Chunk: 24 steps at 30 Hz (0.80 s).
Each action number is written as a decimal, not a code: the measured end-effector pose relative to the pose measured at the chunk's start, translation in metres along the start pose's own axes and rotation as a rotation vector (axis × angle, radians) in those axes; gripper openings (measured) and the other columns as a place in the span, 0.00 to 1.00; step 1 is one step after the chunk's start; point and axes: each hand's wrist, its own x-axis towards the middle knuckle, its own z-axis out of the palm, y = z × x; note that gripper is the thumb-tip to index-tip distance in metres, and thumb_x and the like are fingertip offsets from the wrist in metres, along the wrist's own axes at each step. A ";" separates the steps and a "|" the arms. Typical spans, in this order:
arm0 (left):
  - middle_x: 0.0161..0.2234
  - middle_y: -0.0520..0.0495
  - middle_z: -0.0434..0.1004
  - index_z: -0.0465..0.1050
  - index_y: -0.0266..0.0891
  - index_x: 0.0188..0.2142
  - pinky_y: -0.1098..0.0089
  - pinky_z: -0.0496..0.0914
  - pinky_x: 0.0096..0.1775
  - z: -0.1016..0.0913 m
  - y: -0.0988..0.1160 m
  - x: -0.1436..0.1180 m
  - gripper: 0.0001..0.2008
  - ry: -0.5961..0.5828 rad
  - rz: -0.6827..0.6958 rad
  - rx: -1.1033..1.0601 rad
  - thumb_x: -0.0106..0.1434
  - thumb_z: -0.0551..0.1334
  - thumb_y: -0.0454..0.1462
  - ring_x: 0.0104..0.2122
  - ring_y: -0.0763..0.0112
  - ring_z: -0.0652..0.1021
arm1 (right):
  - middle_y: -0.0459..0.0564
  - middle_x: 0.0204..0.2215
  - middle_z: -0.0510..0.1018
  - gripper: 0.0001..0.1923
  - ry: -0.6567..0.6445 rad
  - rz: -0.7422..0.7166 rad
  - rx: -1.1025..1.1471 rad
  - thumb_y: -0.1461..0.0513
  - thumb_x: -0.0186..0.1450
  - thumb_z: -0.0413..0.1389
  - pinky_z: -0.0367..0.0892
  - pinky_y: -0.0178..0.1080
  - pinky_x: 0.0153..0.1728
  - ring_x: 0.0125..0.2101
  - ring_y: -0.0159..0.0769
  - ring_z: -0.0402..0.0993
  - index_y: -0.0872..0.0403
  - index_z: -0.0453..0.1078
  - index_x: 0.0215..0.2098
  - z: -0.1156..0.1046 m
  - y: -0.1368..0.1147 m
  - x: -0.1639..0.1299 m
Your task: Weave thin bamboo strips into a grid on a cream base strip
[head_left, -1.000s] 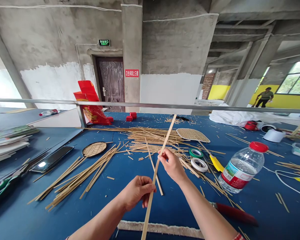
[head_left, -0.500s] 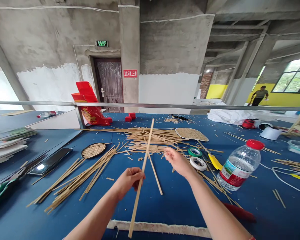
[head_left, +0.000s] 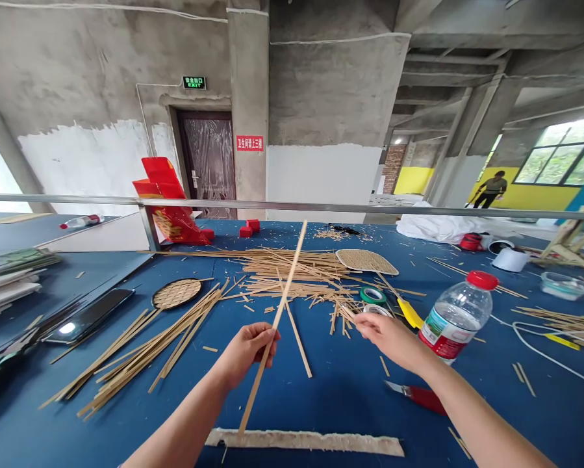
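Observation:
My left hand (head_left: 247, 348) grips a long thin bamboo strip (head_left: 286, 283) near its lower third; the strip slants up and away over the blue table (head_left: 330, 396). My right hand (head_left: 388, 332) is off the strip, low over the table to the right, fingers pinched beside a white tape roll (head_left: 375, 310) and scattered short bamboo bits; whether it holds anything I cannot tell. A red-handled knife (head_left: 416, 395) lies just below my right wrist. A pale rough strip (head_left: 306, 442) lies along the near table edge.
A bamboo strip pile (head_left: 292, 266) sits at table centre, more strips (head_left: 140, 351) at left. Two woven fan pieces (head_left: 177, 292) (head_left: 367, 261), green tape (head_left: 372, 296), a water bottle (head_left: 455, 316), a phone (head_left: 89, 315), a metal rail (head_left: 292, 207). A person (head_left: 489, 188) stands far right.
My right hand let go of the bamboo strip and moved right and down toward the tape rolls. My left hand keeps the strip, now swung more upright and leftward.

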 end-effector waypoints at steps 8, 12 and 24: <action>0.17 0.54 0.64 0.69 0.35 0.26 0.77 0.57 0.19 -0.001 0.016 -0.010 0.17 -0.103 0.008 0.335 0.57 0.55 0.47 0.15 0.79 0.63 | 0.51 0.42 0.72 0.14 0.524 -0.579 -0.153 0.63 0.64 0.44 0.61 0.45 0.46 0.46 0.40 0.64 0.50 0.69 0.43 -0.010 -0.058 0.006; 0.18 0.55 0.63 0.68 0.36 0.28 0.77 0.58 0.21 -0.009 0.021 -0.012 0.16 -0.113 0.037 0.461 0.59 0.52 0.46 0.17 0.78 0.64 | 0.50 0.46 0.70 0.15 0.456 -0.587 -0.288 0.63 0.63 0.46 0.58 0.47 0.48 0.49 0.42 0.60 0.49 0.67 0.46 -0.010 -0.062 0.014; 0.30 0.47 0.72 0.72 0.42 0.28 0.73 0.57 0.32 -0.027 0.026 -0.012 0.10 0.192 0.233 0.835 0.57 0.55 0.42 0.32 0.65 0.69 | 0.45 0.15 0.68 0.13 0.065 -0.399 -0.367 0.65 0.59 0.49 0.51 0.33 0.21 0.17 0.29 0.61 0.52 0.65 0.17 -0.003 -0.080 0.043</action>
